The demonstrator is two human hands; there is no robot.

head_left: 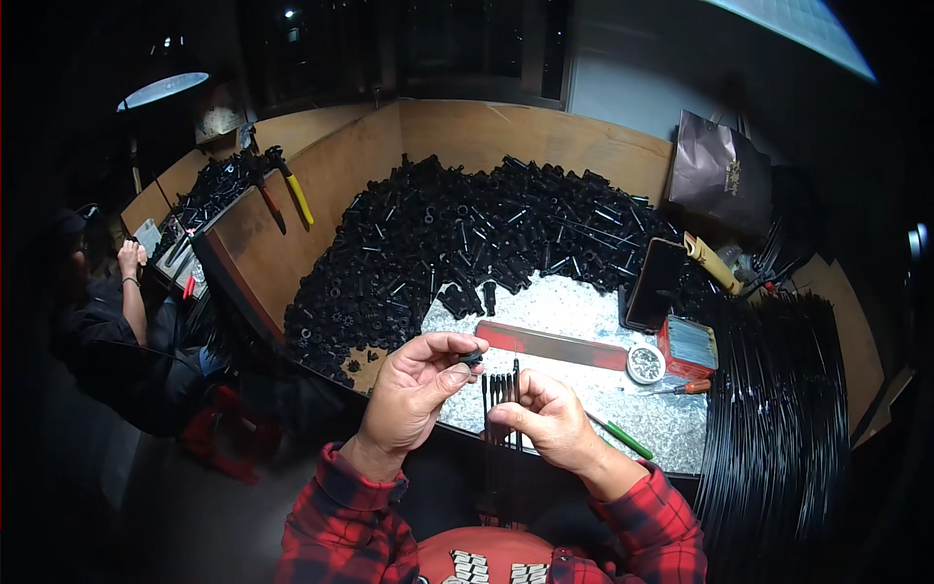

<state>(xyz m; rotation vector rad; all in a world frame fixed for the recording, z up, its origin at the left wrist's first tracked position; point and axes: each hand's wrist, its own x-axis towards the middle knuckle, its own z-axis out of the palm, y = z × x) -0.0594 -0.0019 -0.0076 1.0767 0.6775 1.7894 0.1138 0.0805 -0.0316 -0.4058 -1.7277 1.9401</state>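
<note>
My left hand point(411, 397) pinches a small black round part point(471, 359) between thumb and fingertips. Just to its right, my right hand point(550, 425) is closed round several thin black rods point(497, 389), their thicker upper ends lined up side by side and the lower ends hanging below the table edge. One rod point(517, 375) stands a little higher than the others, close to the small part but apart from it. Both hands are above the near edge of a speckled light tabletop point(574, 302).
A big heap of black plastic parts point(438, 234) fills the wooden-walled bench. On the tabletop lie a flat red-grey bar point(550, 346), a round white dish point(645, 363), an orange-handled screwdriver point(693, 387) and a green-handled tool point(628, 438). Long black rods point(778, 409) hang at right. Another person point(126, 311) sits left.
</note>
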